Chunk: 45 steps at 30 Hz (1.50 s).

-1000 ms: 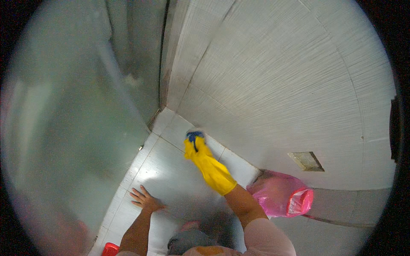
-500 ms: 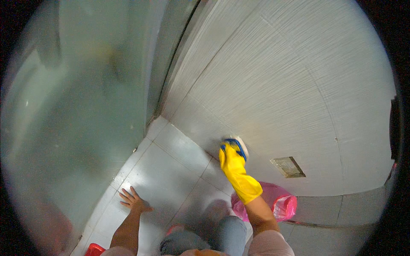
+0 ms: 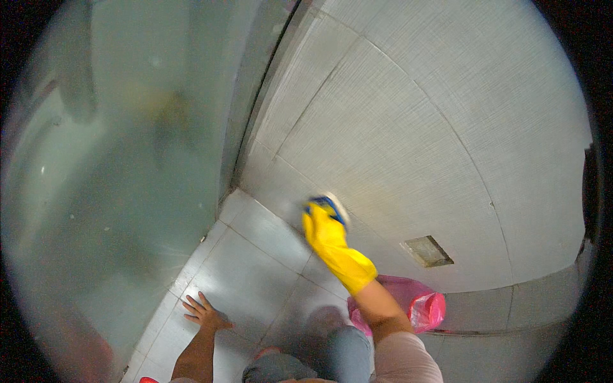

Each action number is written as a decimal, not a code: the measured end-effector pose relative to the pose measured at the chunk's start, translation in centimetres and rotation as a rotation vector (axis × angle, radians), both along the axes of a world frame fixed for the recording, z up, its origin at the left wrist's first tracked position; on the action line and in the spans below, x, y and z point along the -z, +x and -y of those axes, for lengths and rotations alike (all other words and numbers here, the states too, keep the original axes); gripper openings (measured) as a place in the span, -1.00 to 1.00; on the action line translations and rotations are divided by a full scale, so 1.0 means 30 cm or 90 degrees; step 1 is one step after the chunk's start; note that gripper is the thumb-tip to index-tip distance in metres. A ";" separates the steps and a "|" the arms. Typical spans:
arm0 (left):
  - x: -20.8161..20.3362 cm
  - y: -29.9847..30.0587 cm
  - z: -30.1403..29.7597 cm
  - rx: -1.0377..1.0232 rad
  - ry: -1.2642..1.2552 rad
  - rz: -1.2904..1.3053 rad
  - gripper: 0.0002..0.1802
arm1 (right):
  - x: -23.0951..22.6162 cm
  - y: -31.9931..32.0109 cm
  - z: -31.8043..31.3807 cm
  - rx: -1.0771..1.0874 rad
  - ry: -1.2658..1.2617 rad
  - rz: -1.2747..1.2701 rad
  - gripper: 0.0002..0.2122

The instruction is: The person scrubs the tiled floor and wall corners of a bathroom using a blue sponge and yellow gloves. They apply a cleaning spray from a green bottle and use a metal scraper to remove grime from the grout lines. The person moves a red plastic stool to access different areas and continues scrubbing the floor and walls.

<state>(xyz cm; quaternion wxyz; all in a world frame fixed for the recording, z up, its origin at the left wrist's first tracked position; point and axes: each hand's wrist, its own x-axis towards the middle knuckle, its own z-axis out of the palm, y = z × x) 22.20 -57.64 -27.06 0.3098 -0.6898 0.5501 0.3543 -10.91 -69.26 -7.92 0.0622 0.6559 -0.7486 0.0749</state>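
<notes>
My right hand (image 3: pixel 323 230) wears a long yellow rubber glove and is closed round a blue scrubbing brush (image 3: pixel 334 208). The brush's pale bristles press against the grey ridged wall tile (image 3: pixel 396 159), low down near the floor. Its grip is partly hidden by my gloved fingers, and its outline is a little blurred. My bare left hand (image 3: pixel 205 314) lies flat on the pale floor tiles (image 3: pixel 249 274), fingers spread, with nothing in it.
A frosted glass panel (image 3: pixel 140 204) rises on the left from a tiled ledge. Beside my right forearm is a pink plastic bag (image 3: pixel 426 307). A square metal drain cover or recess (image 3: pixel 429 251) is set low in the tiled surface on the right. A red object (image 3: pixel 149 380) peeks in at the lower edge.
My right hand has moved the brush left and slightly up along the wall. My left hand stays flat on the floor; the whole view has shifted a little.
</notes>
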 end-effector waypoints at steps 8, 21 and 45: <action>0.023 0.036 0.005 -0.011 0.018 0.014 0.66 | -0.125 0.173 0.236 -0.020 -0.141 0.199 -0.88; -0.282 -0.068 0.013 -0.034 -0.027 -0.011 0.12 | -0.364 0.144 0.092 0.015 0.157 0.684 -0.70; -1.087 -0.515 -0.406 0.055 -0.046 -0.636 -0.26 | -0.530 -0.080 -0.946 -0.066 0.412 0.541 -0.60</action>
